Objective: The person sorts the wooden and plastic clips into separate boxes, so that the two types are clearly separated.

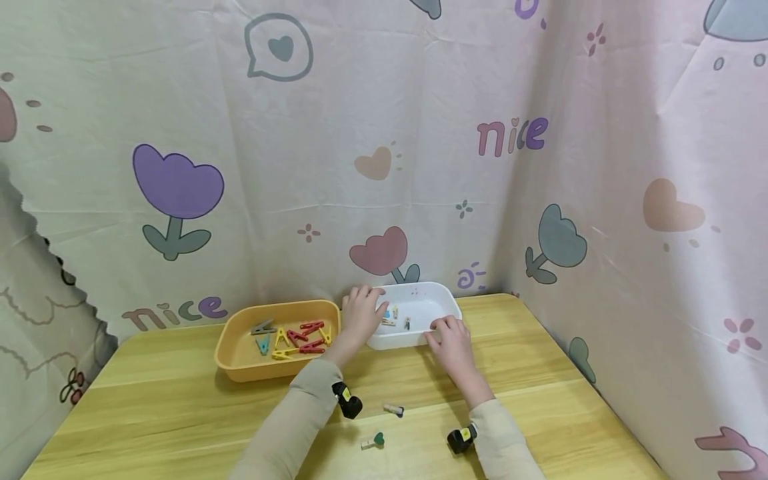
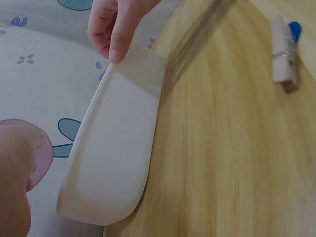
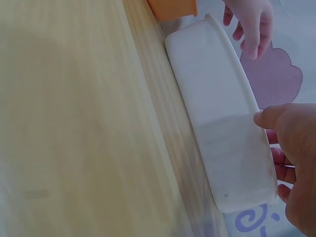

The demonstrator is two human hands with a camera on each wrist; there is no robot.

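Note:
A white plastic basin [image 1: 393, 342] stands at the back of the table, with several small decorated clips [image 1: 407, 324] inside. At its near right rim, my right hand [image 1: 451, 341] pinches the edge, the thumb [image 3: 271, 117] outside and the fingers inside. My left hand [image 1: 362, 313] hovers at the basin's left end, its fingers loosely bent; in the right wrist view it is apart from the rim and nothing shows in it. Nearer on the table lie a wooden clothespin with a blue piece [image 2: 284, 57] and one with a green heart [image 1: 378, 439].
Left of the white basin sits an orange-yellow basin [image 1: 252, 375] holding several red, yellow, grey and blue plastic clothespins [image 1: 297, 338]. A patterned curtain [image 1: 312, 167] hangs behind the wooden table [image 1: 522, 373] and along its right side. Each wrist bears a black camera [image 1: 462, 439].

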